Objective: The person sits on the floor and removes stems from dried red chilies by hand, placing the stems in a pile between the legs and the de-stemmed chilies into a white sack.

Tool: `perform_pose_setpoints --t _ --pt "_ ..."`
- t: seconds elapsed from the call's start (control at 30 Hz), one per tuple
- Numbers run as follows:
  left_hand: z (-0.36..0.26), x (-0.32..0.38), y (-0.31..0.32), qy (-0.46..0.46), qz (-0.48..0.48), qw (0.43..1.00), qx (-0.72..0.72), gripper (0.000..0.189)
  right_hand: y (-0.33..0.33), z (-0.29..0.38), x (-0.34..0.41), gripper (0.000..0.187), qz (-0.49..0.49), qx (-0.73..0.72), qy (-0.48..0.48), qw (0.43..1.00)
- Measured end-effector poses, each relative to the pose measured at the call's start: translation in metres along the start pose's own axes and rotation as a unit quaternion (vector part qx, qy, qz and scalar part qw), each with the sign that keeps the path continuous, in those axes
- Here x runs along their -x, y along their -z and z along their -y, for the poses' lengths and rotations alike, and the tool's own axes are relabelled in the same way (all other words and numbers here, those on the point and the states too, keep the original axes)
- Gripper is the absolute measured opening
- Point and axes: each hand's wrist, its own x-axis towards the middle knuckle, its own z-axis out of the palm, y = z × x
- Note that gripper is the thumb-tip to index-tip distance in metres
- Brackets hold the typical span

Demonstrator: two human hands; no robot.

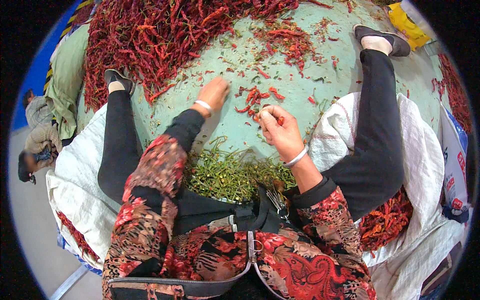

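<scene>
My right hand [280, 129] is closed around red dried chili pepper [281, 120], with thumb and forefinger pinched together. My left hand [214, 93], a white band at its wrist, hovers over the green sheet [221, 123] with curled fingers. Motion blurs its fingertips, so whether anything is between them cannot be told. A few loose dried chilies [253, 96] lie between the hands. Close to my lap is a heap of green chili stems [232, 176].
A large pile of dried red chilies [161, 41] rises at the far left. White woven sacks [420, 150] holding chilies flank both legs. Chili scraps [288, 41] litter the sheet. Beyond my right foot lies a yellow bag [407, 24]. Other people [39, 138] are at the far left.
</scene>
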Motion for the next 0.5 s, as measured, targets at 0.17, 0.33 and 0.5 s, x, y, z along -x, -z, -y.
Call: perform_pose_setpoints --t 0.17,0.33,0.5 --pt "0.007 0.040 0.075 0.078 0.331 0.937 -0.083 0.021 -0.003 0.005 0.008 0.015 0.027 0.002 0.045 0.999" --pt "-0.021 -0.022 0.035 0.127 0.022 0.990 0.061 0.032 -0.002 0.001 0.005 0.025 0.032 -0.033 -0.013 0.999" --pt "-0.040 -0.070 -0.033 0.131 -0.002 0.991 -0.026 0.024 -0.003 0.000 -0.003 0.032 0.014 -0.059 -0.043 0.997"
